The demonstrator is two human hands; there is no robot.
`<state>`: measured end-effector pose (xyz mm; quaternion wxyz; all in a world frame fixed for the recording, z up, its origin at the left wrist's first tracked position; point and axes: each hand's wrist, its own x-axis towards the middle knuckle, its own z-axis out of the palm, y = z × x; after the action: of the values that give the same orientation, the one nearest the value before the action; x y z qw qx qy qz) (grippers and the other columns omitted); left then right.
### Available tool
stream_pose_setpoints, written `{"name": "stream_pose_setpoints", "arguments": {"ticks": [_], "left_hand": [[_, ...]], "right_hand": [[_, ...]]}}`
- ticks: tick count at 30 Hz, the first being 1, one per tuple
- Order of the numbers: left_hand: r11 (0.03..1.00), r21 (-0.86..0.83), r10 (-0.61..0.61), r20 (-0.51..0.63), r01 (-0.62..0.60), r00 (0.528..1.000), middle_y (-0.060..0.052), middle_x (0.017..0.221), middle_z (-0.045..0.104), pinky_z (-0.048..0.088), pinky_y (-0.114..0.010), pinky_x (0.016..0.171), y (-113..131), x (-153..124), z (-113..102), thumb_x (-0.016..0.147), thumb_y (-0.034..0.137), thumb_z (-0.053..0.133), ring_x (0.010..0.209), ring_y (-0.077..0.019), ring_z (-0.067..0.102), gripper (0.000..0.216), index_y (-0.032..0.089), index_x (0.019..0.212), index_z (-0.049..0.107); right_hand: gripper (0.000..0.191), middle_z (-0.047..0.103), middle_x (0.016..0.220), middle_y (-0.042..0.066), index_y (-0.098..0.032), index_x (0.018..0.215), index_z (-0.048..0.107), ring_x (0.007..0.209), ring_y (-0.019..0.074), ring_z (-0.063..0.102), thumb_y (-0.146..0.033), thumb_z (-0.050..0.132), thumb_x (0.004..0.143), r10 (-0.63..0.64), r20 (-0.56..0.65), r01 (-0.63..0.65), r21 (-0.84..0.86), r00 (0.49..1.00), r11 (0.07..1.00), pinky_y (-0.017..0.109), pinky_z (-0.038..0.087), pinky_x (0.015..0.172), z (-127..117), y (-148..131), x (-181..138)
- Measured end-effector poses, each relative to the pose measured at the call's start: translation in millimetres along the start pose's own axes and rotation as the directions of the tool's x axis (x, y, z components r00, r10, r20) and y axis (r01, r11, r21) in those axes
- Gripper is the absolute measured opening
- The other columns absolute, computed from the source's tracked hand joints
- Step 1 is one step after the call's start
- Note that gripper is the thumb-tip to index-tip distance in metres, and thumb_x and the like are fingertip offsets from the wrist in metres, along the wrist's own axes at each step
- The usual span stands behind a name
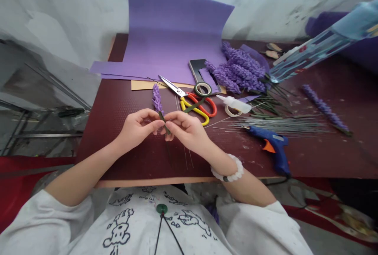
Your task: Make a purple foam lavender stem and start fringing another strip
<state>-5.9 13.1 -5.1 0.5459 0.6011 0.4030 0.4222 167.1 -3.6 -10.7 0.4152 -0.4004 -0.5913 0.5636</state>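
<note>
- Your slim purple lavender-like flower spike (157, 99) is the centre of this clock, twelve pointing to the wall; it points away from you, its base close to your fingertips
- At five to six o'clock, against that base, sits a narrow dark-green tape strip (164, 122); the work in hand looks like fixing strip to base, so press it flat and leave no loose edge
- Your left hand (136, 129), at seven, has thumb and forefinger pinched together on the strip; a light, steady grip there should stop the spike twisting
- Your right hand (190, 133), between four and five, is clamped on the strip too, thumb against forefinger; pull evenly and at a slant, since slack would likely let it slip; your lower fingers partly hide the stem
- Between two and three, mind the steel scissors with red and yellow handles (182, 93): a green length lies over them near the dark-green tape roll with a white core (197, 90) and could snag; you cannot tell whether it joins your strip
- Just past three lie a white plastic squeeze bottle (238, 104) and, farther, a bundle of thin grey wires (283, 124)
- At four, well apart, rests a blue glue gun with an orange trigger (277, 146); give its nozzle room in case it is hot
- At two, a heap of finished-looking purple spikes (243, 70) offers you a pattern to match
</note>
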Motion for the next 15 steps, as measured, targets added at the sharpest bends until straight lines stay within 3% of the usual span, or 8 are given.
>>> {"name": "stream_pose_setpoints", "arguments": {"ticks": [4, 8, 11, 15], "left_hand": [[0.997, 0.021, -0.077, 0.045, 0.076, 0.996, 0.001, 0.062, 0.065, 0.053, -0.02, 0.053, 4, -3, 1, 0.074, 0.03, 0.073, 0.053, -0.0086, 0.06, 0.021, 0.014, 0.076, 0.06], [0.992, 0.06, -0.114, 0.089, 0.109, 0.989, 0.0, 0.062, 0.065, 0.053, -0.019, 0.054, 7, -7, 2, 0.078, 0.026, 0.068, 0.054, -0.0082, 0.06, 0.015, 0.014, 0.075, 0.061], [0.989, 0.027, -0.147, 0.163, 0.145, 0.976, 0.0, 0.059, 0.064, 0.05, -0.019, 0.05, 7, -5, 2, 0.08, 0.026, 0.066, 0.051, -0.0077, 0.057, 0.014, 0.014, 0.074, 0.061], [0.975, -0.066, -0.187, 0.27, 0.212, 0.945, 0.0, 0.057, 0.063, 0.048, -0.02, 0.047, 6, -1, 1, 0.08, 0.028, 0.066, 0.049, -0.0081, 0.056, 0.016, 0.014, 0.074, 0.059]], "right_hand": [[0.018, 0.071, 0.079, 0.001, -0.022, 0.093, 0.052, 0.061, 0.0095, 0.065, -0.038, 0.056, 0.085, 0.001, 0.002, -0.001, -0.043, 1.0, 0.999, 0.024, 0.056, 0.059, 2, 10, -8], [0.011, 0.069, 0.072, -0.001, -0.022, 0.086, 0.05, 0.058, 0.0098, 0.065, -0.033, 0.054, 0.085, 0.031, 0.006, -0.031, -0.067, 0.999, 0.997, 0.023, 0.054, 0.055, 2, 13, -12], [0.011, 0.068, 0.068, -0.002, -0.021, 0.082, 0.049, 0.055, 0.0093, 0.064, -0.03, 0.054, 0.084, 0.118, 0.036, -0.12, 0.041, 0.992, 0.992, 0.021, 0.053, 0.051, 1, 9, -11], [0.011, 0.068, 0.065, -0.002, -0.02, 0.08, 0.05, 0.051, 0.0088, 0.064, -0.027, 0.059, 0.08, 0.193, 0.163, -0.223, 0.185, 0.967, 0.957, 0.02, 0.051, 0.047, -2, 4, -9]]}}
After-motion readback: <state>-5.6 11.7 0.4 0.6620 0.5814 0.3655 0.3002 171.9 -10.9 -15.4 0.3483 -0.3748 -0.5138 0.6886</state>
